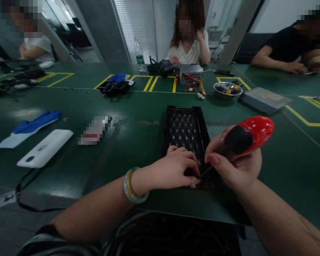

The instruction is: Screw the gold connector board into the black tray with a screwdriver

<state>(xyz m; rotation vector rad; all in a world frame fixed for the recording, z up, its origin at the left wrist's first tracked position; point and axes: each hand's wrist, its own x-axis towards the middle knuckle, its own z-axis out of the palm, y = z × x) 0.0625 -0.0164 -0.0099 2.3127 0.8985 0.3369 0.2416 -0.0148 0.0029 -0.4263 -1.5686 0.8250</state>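
Observation:
My right hand (240, 167) is wrapped round a screwdriver (249, 137) with a fat red and black handle. Its thin shaft slants down to the left, toward the near end of a black rectangular tray (165, 131). Rows of small shiny pieces show inside that tray. Across its near left side lies my left hand (176, 169), a pale bangle on its wrist. The left fingers and thumb are curled together at the screwdriver's tip. Whatever they pinch is too small and dark to make out.
Left of the tray are a white power bank-like device (45, 147), blue-and-white gloves (33, 126) and a blurred packet (94, 131). Farther back stand a metal bowl (227, 96), a grey metal case (266, 99), a wired box (191, 74) and a bottle (139, 57). Several people sit opposite.

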